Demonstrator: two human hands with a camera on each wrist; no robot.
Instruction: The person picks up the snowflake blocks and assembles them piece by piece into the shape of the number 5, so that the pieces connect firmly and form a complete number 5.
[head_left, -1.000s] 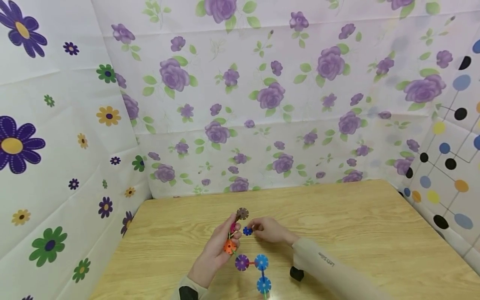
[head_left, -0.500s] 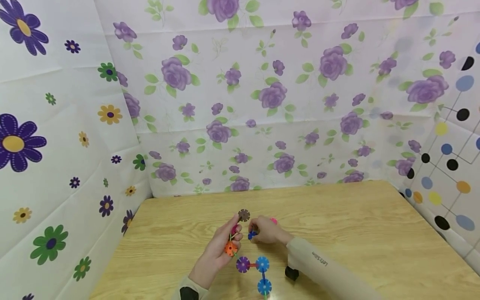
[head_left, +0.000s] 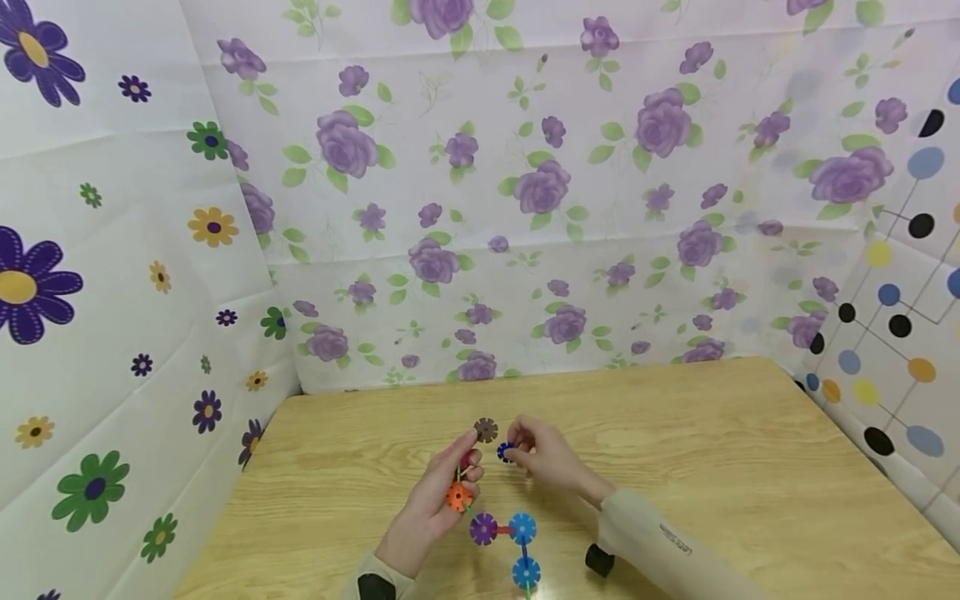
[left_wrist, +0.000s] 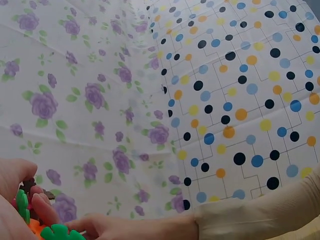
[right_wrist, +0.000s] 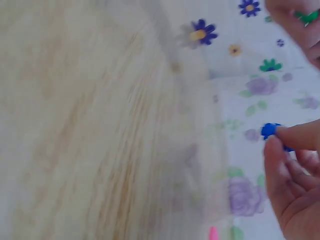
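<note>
My left hand holds a chain of notched, flower-shaped plastic discs. The brown disc stands out past its fingertips, and an orange disc shows by the palm. From there the chain runs on to a purple disc and two light blue discs over the table. In the left wrist view a green disc sits low beside the fingers. Just right of the brown disc, my right hand pinches a dark blue disc between thumb and fingers, apart from the chain. Fingers partly cover the pink disc.
The wooden table spreads out on both sides. Flower-printed cloth hangs behind it, and a dotted cloth hangs at the right. A small pink piece shows at the bottom edge of the right wrist view.
My right hand dipped toward me with the dark blue disc, then rose away and slightly right. A pink piece behind it half a second ago is hidden in the head view. The left hand barely moved.
</note>
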